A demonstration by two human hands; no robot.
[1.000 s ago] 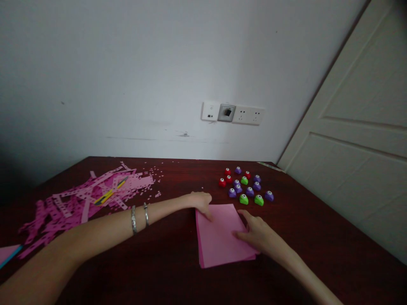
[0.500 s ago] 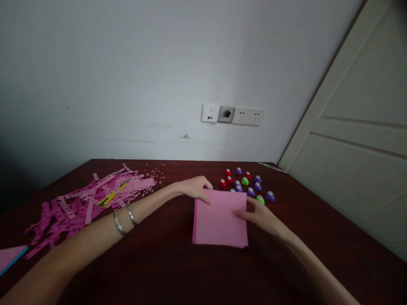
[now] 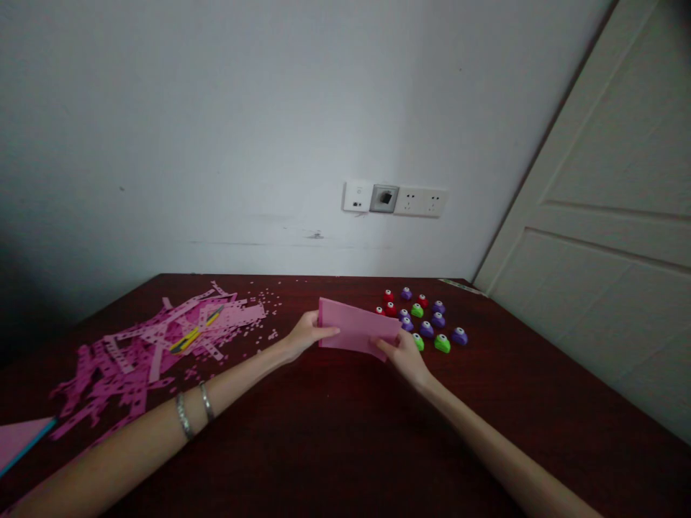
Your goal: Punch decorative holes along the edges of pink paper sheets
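Observation:
Both of my hands hold a stack of pink paper (image 3: 356, 329) lifted off the dark red table (image 3: 335, 424). My left hand (image 3: 306, 333) grips the stack's left edge, thumb on top. My right hand (image 3: 400, 354) grips its lower right corner. Just behind and to the right of the stack lie several small craft punches (image 3: 429, 320) in red, purple and green; the paper hides some of them.
A heap of pink paper strips and scraps (image 3: 156, 338) covers the table's left side, with a yellow utility knife (image 3: 190, 336) lying on it. A pink sheet (image 3: 19, 439) pokes in at the left edge. Wall sockets (image 3: 396, 199) and a white door (image 3: 610, 237) stand behind.
The pink stack lay flat under my hands a second ago. Both hands slid it away from me and have now lifted it off the table, nearer the punches.

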